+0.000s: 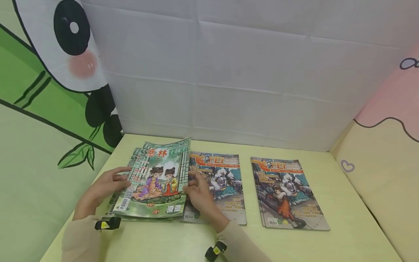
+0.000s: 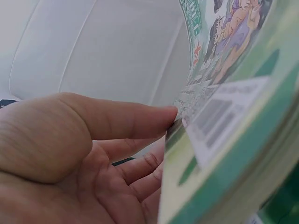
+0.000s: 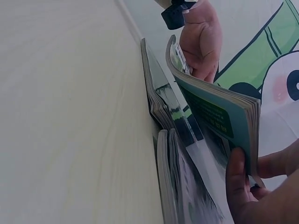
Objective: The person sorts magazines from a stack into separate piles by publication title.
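Both hands hold a green illustrated magazine (image 1: 160, 200), its cover showing two cartoon figures, at the left of the table. My left hand (image 1: 106, 185) pinches its left edge; the left wrist view shows the thumb (image 2: 140, 119) on the cover and the other fingers behind. On the opposite edge, my right hand (image 1: 200, 193) grips it between thumb and fingers. In the right wrist view the magazine (image 3: 201, 102) is bent and raised above those below. Another green magazine (image 1: 135, 155) lies mostly hidden beneath it.
A comic magazine (image 1: 229, 189) lies directly right of the held one, partly covered by my right hand. Farther right sits a small stack of the same comic magazines (image 1: 288, 193). Printed cloth walls (image 1: 229, 72) stand behind and beside the pale yellow table (image 1: 347, 203).
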`<state>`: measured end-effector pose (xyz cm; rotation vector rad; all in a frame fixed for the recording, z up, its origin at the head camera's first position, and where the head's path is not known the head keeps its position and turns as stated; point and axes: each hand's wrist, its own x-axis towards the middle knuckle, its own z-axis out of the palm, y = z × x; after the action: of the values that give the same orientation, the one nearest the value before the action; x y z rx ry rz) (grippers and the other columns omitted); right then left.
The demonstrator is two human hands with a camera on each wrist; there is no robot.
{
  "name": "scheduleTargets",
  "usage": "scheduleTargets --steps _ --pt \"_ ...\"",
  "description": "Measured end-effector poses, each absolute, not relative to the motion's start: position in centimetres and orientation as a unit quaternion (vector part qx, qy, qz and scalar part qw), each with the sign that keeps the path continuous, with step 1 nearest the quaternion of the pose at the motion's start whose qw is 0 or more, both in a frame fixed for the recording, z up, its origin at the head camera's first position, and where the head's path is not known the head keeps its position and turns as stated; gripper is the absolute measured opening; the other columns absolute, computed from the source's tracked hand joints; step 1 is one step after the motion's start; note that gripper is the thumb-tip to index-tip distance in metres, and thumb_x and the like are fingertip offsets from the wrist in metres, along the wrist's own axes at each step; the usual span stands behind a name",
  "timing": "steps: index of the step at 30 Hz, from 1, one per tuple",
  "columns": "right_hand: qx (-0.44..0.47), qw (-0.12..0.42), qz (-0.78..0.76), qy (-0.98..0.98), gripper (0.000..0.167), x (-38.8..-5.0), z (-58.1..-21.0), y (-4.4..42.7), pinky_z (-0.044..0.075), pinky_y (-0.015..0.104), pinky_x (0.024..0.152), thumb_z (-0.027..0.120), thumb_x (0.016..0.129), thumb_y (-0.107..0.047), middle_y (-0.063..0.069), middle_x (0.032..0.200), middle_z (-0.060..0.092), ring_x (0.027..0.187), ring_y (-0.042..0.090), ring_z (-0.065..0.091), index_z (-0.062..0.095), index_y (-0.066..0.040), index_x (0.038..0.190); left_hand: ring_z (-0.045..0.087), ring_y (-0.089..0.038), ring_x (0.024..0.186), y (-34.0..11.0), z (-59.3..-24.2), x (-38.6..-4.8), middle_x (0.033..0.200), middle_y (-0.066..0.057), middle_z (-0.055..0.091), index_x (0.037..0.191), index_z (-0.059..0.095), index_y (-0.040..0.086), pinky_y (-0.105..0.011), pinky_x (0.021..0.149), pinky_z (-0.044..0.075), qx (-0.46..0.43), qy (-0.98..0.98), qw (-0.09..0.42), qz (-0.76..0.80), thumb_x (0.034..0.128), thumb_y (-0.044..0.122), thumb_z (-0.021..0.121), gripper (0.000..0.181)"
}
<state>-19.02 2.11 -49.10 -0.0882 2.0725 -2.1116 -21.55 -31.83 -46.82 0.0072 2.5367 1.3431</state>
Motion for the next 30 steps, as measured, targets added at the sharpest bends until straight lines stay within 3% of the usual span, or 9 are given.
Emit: scheduleTargets --steps 12,19,25,30 --pt "-0.039 0.102 -0.696 0.710 0.054 -18.9 -49.9 -0.5 0.055 0.027 0.070 0.069 0.102 0.004 0.008 0.106 0.065 0.078 0.009 0.063 0.055 -0.002 0.155 0.069 -0.029 0.105 -32.9 -47.0 -21.1 0.130 -0.040 0.066 0.160 0.035 -0.018 -0.039 0.087 0.055 -0.030 0.890 0.150 0.429 0.1053 0.001 0.062 0.064" --pt "-0.035 0.091 -0.687 0.720 0.057 -19.2 -50.3 -0.7 0.058 0.026 0.066 0.072 0.101 0.004 0.007 0.105 0.066 0.074 0.008 0.063 0.055 0.004 0.156 0.067 -0.028 0.105 -32.7 -47.3 -21.5 0.129 -0.035 0.067 0.160 0.036 -0.017 -0.035 0.084 0.055 -0.045 0.888 0.163 0.428 0.1127 0.017 0.056 0.062" --pt "-0.062 0.097 -0.656 0.746 0.066 -19.2 -50.7 -0.2 0.062 0.027 0.067 0.076 0.100 0.001 0.010 0.109 0.065 0.074 0.007 0.066 0.048 0.014 0.159 0.069 -0.032 0.108 -32.8 -47.7 -21.7 0.134 -0.040 0.062 0.161 0.034 -0.018 -0.044 0.090 0.060 -0.052 0.888 0.165 0.427 0.1176 0.024 0.050 0.062" --pt "-0.090 0.077 -0.629 0.768 0.063 -19.1 -50.8 0.0 0.061 0.024 0.065 0.076 0.099 0.002 0.013 0.109 0.065 0.077 0.006 0.068 0.051 0.017 0.155 0.065 -0.044 0.118 -32.7 -48.0 -21.8 0.142 -0.046 0.054 0.161 0.032 -0.018 -0.056 0.100 0.058 -0.057 0.890 0.168 0.421 0.1188 0.028 0.048 0.065"
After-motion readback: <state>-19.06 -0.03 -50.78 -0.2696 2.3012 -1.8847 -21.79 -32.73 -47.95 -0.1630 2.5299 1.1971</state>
